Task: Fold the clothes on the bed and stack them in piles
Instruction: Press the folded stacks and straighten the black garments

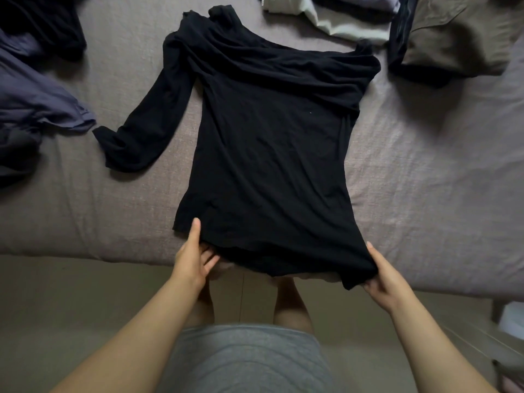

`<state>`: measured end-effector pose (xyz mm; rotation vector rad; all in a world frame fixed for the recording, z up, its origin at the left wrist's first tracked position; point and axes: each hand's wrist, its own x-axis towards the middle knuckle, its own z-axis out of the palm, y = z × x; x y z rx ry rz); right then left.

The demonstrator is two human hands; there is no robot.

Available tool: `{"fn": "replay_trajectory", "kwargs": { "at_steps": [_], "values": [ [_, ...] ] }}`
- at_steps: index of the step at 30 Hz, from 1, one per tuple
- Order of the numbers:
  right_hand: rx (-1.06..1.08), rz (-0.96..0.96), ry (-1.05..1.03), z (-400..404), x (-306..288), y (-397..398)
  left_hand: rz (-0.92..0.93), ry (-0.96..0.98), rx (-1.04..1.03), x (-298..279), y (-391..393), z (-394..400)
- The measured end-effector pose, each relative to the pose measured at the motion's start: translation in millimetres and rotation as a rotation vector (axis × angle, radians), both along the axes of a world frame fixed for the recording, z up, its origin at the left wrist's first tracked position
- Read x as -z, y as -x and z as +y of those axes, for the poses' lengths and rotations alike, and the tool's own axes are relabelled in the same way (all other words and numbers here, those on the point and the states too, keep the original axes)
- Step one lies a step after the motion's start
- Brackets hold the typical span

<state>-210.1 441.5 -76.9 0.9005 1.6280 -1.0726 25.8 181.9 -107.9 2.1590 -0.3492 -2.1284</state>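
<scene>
Black long-sleeved knit top is lying spread on a mauve-grey linen bed sheet, hem hanging over the near edge. Left hand is gripping the hem's left corner, thumb on top, fingers under. Right hand is pinching the right corner. Fabric looks thin, soft, light & limp; prob. best held at hem corners or shoulders. Other clothes are lying nearby.

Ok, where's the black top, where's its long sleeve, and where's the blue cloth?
Black top [269, 154]: head view, middle of its body.
Sleeve [153, 114]: head view, halfway along the arm lying out to the left.
Blue cloth [37, 97]: head view, crumpled middle, left edge of the bed.
</scene>
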Motion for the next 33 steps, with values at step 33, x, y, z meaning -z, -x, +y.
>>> {"fn": "replay_trajectory", "kwargs": {
  "at_steps": [33],
  "values": [
    [-0.997,0.521,0.421,-323,-18,-70,0.08,0.58,0.137,-51,51,-207]
  ]
}}
